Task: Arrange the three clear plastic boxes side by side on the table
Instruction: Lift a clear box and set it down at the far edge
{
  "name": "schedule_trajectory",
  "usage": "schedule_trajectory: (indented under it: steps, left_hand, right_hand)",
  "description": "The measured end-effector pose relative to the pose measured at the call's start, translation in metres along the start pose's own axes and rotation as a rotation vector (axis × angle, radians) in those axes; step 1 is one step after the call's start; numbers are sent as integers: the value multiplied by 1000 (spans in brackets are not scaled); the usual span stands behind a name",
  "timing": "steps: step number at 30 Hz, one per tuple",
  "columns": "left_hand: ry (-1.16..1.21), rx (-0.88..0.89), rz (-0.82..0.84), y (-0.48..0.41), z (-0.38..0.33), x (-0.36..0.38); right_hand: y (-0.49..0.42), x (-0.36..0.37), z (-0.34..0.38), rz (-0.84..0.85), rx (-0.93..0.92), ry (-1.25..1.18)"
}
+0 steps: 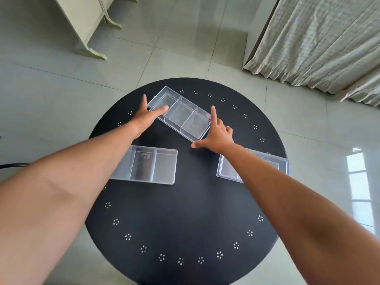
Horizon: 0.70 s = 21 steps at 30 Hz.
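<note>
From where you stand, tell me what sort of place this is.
Probably a room in a home. A pale curtain hangs to a glossy tiled floor, cream furniture stands nearby, and a small round black table holds the clear boxes.

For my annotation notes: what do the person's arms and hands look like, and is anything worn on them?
Both forearms are bare, with no sleeves in view. The left hand and right hand show no gloves, rings, watch or bracelets.
</note>
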<state>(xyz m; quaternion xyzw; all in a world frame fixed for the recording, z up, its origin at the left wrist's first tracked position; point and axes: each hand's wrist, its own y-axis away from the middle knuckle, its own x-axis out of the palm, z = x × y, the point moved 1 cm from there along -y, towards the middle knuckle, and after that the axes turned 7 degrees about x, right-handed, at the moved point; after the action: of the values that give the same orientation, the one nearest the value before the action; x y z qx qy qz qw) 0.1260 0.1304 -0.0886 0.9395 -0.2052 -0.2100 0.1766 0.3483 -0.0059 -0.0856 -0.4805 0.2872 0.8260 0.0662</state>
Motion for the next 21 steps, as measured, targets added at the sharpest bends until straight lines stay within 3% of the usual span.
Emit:
schedule_trajectory:
  steps: [7,13,21]
  left_hand:
    - [83,14,-45,0,-1,6]
    - [231,113,-85,4,-20,3]
    - [241,227,-26,13,-59,11]
  right_hand:
    - [-12,6,0,33,-41,-82]
    - [-19,-24,-4,128,-20,-659]
    - [-14,-78,-27,306,155,-1130]
